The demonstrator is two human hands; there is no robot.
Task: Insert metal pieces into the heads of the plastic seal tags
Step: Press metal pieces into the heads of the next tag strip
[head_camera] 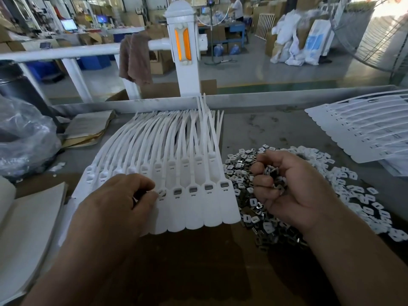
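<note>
A joined row of white seal tags (198, 208) is laid flat on the table (276, 127). A metal piece (161, 192) is pinched at one tag head by the left hand (114, 204). A handful of metal pieces (274, 173) is cupped in the curled right hand (293, 191), over the loose pile (249, 217) just beside the tags.

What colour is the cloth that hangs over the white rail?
The cloth is brown; the head view shows it best.
</note>
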